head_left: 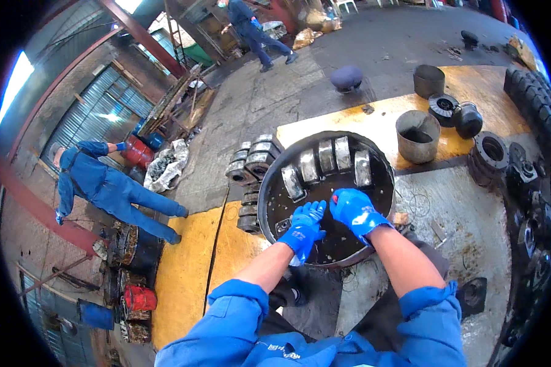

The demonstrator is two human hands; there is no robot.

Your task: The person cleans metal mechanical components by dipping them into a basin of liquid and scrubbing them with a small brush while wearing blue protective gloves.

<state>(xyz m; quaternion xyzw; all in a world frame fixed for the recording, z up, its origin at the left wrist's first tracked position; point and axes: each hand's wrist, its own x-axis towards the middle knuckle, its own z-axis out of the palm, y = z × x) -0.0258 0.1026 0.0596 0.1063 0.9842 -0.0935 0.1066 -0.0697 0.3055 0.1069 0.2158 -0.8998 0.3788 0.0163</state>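
Metal blocks (327, 160), grey and oily, are ranged along the far wall of a round dark basin (269, 183), over which the blue-gloved left hand (305, 225) is spread and the right hand (355, 211) curled, grip not discernible, with steel cans (417, 136) standing beyond.

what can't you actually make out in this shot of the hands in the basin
- Head view: whatever the left hand and right hand work on in the round basin; the blue gloves and dark liquid hide it.
- Whether either hand grips anything: fingers point down, away from the camera.
- Basin bottom: dark liquid covers it below the metal blocks.
- Parts at the right rim: bent and darkened by the fisheye edge.
- Contents of the metal cup: in shadow.
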